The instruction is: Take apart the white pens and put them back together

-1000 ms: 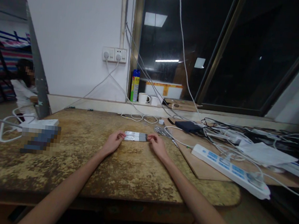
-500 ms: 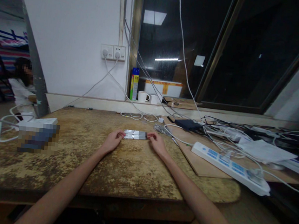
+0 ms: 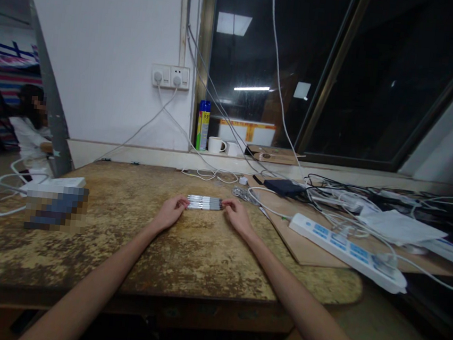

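Observation:
Several silver and grey pens [image 3: 204, 203] lie side by side in a row on the worn wooden table [image 3: 201, 264], pointing left to right. My left hand [image 3: 172, 210] has its fingertips closed on the left ends of the pens. At the opposite ends, my right hand [image 3: 236, 214] pinches the row with thumb and fingers. Both forearms reach in from the bottom of the view. My fingers cover the tips of the pens.
A white power strip [image 3: 347, 252] rests on a cardboard sheet [image 3: 294, 251] at right, among tangled cables and a black box [image 3: 284, 188]. A spray can [image 3: 203, 126] and a mug [image 3: 216, 145] stand on the sill. A person [image 3: 32, 130] sits at far left.
My hands and the pens keep the same place on the table. The whole view has shifted very slightly.

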`<state>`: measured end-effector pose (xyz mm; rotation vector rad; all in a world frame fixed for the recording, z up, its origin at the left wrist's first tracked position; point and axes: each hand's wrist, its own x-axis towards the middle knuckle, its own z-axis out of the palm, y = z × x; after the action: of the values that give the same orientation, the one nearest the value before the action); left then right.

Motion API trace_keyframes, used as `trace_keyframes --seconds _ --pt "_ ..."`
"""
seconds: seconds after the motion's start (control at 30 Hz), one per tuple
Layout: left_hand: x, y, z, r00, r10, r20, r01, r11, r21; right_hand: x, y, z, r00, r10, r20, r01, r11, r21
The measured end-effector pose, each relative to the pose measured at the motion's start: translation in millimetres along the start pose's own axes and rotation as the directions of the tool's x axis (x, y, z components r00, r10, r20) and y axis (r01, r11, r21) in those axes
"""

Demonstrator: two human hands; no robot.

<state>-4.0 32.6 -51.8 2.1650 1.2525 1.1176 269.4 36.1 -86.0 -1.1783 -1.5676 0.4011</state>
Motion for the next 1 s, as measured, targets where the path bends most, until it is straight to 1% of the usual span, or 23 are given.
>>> trace_keyframes --seconds 0.33,0.6,0.73,0.87,1.0 --pt "-0.8 5.0 -0.5 1.0 0.014 -0.004 -0.014 1.0 0.007 -4.6 -10.5 -0.9 0.996 -0.055 0.077 0.058 0.997 -0.046" --pt "-0.8 5.2 -0.6 1.0 0.026 0.006 -0.026 1.0 0.002 -5.9 -9.9 -0.3 0.988 -0.078 0.133 0.088 0.994 -0.07" --pt "-0.5 5.8 -0.2 1.0 0.023 0.014 -0.023 1.0 0.001 -6.7 -8.5 -0.5 0.982 -0.109 0.155 0.123 0.988 -0.088" --pt "-0.8 8.4 -0.3 0.999 0.024 0.023 -0.024 1.0 0.004 -5.7 -7.1 -0.1 0.978 -0.131 0.161 0.149 0.983 -0.106" --pt "1.6 6.2 0.2 1.0 0.016 0.02 -0.016 1.0 -0.001 -1.6 -6.4 1.0 0.982 -0.112 0.154 0.132 0.983 -0.125"
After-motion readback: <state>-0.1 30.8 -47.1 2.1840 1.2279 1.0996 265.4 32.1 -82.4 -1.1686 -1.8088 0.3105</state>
